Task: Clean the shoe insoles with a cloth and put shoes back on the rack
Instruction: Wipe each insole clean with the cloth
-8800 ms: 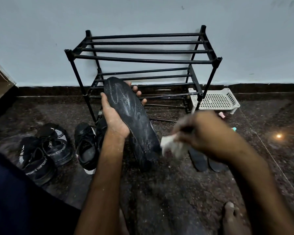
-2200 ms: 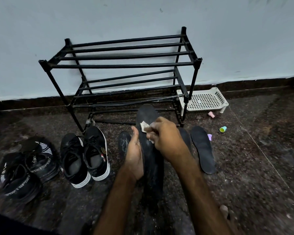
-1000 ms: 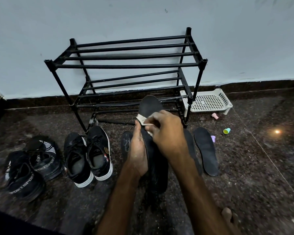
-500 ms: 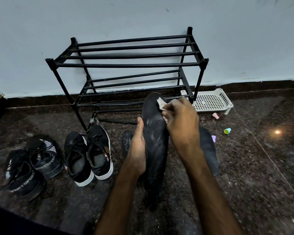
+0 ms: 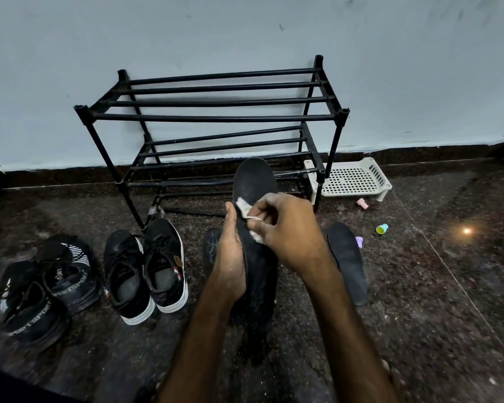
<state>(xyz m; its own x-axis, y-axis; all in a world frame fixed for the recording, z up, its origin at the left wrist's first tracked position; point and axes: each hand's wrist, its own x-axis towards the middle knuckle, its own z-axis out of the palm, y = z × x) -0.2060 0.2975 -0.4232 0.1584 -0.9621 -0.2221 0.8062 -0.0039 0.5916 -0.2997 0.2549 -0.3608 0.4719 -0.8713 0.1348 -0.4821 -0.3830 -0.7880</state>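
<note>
Black insole [image 5: 256, 181] stands on end in the left hand [image 5: 230, 257], gripped along its edge. The right hand [image 5: 288, 228] pinches the cloth [image 5: 241, 204] against it, seemingly mid-wipe. Next, I'd judge: stroke down toward the heel.

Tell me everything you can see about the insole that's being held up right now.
The insole is long, flat and black with a rounded top end; it looks like matte foam or fabric, smudged with pale dust. It stands nearly upright in front of the shoe rack. The left hand grips its left edge, thumb along the rim, while the right hand presses a small white cloth against its upper face. Whether its lower end touches the floor is unclear.
</note>
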